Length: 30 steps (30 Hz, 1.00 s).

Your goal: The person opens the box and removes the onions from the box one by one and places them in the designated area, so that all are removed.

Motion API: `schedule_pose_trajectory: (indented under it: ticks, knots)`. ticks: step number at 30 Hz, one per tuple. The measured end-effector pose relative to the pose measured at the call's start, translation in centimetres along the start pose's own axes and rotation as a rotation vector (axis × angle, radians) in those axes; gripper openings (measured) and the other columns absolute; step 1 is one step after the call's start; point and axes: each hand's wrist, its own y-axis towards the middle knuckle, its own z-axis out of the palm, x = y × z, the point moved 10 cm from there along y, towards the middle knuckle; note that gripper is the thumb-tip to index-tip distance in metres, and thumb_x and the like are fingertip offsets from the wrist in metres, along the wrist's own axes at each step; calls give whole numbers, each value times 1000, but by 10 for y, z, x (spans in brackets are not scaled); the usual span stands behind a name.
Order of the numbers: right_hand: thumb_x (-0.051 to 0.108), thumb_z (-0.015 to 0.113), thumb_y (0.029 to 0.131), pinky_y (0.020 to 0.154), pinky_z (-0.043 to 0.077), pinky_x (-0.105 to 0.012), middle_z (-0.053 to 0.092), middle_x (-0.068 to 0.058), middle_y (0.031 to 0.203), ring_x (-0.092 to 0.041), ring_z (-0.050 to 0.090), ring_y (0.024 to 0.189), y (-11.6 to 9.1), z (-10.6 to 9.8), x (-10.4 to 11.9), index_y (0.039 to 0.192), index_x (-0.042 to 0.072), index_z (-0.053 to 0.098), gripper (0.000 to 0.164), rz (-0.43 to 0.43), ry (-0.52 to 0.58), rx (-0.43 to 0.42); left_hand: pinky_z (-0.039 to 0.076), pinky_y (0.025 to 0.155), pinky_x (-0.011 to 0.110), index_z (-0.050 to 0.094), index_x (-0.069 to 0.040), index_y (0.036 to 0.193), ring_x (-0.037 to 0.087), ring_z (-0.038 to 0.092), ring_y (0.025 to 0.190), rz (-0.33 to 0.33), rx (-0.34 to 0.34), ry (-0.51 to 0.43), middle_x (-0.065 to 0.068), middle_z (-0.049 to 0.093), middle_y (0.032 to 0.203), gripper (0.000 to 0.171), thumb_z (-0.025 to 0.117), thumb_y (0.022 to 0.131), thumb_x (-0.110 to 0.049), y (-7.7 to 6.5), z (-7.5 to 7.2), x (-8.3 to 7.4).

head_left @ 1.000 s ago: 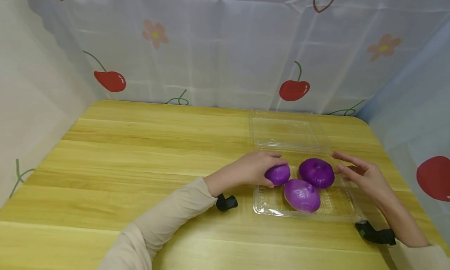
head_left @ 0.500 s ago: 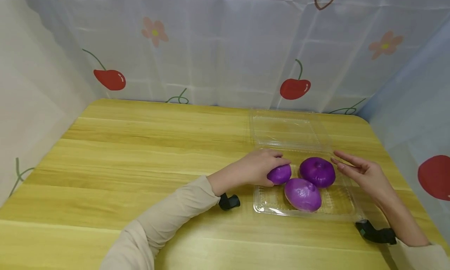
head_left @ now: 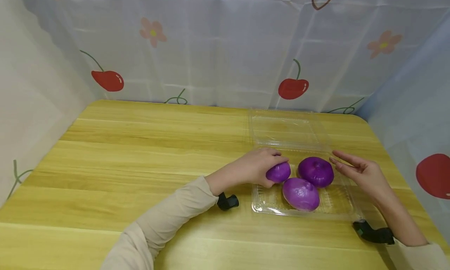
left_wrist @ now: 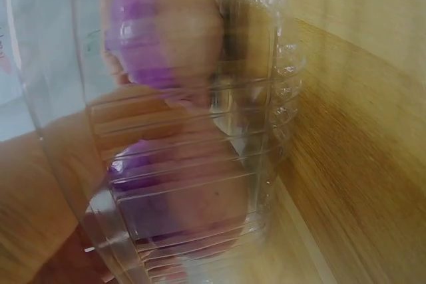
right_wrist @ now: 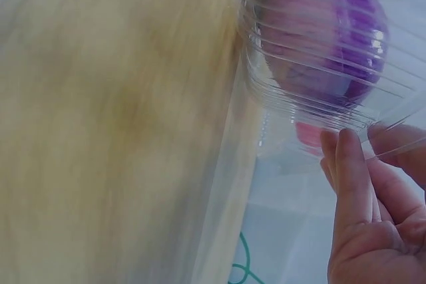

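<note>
My left hand (head_left: 258, 166) holds a small purple onion (head_left: 280, 172) at the left side of a clear plastic clamshell box (head_left: 277, 212). Beside it in the box lie a dark purple onion (head_left: 315, 171) and a lighter one (head_left: 300, 195), both glossy. My right hand (head_left: 365, 178) is at the box's right rim. In the right wrist view, the thumb and fingers of this hand (right_wrist: 373, 217) pinch the rim below an onion (right_wrist: 333, 31) seen through the ridged wall. The left wrist view looks through the box wall at two purple onions (left_wrist: 143, 31).
The clear lid (head_left: 284, 129) lies folded back behind the box, towards the curtain (head_left: 218, 47) printed with cherries and flowers. A wood-grain table (head_left: 140, 156) extends to the left. Black wrist mounts (head_left: 372, 231) sit on both wrists.
Hardly anything differs. The left hand stays on the small onion with a slight shift, and the right thumb has moved a little further in over the box rim.
</note>
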Motion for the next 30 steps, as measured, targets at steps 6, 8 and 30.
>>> schedule_pose_trajectory:
  ticks: [6, 8, 30]
  knots:
    - [-2, 51, 95, 79, 47, -16, 63, 8, 113, -4, 59, 100, 0, 1, 2, 133, -1, 50, 39, -12, -2, -5, 32, 101, 26, 50, -9, 135, 22, 45, 120, 21, -53, -24, 11, 50, 131, 69, 78, 74, -28, -3, -5, 0]
    - [-2, 51, 95, 79, 47, -16, 63, 8, 113, -4, 59, 100, 0, 1, 2, 133, -1, 50, 39, -17, 2, -4, 34, 99, 25, 51, -9, 134, 21, 46, 118, 28, -71, -37, 11, 51, 130, 69, 77, 74, -27, -4, -7, 0]
    - [-3, 49, 95, 79, 47, -15, 63, 6, 113, -5, 60, 100, -1, 3, 2, 134, 0, 50, 39, -18, 1, 10, 43, 90, 21, 46, -5, 137, 13, 49, 114, 29, -263, -710, 10, 49, 133, 67, 76, 78, -11, -37, -40, 35]
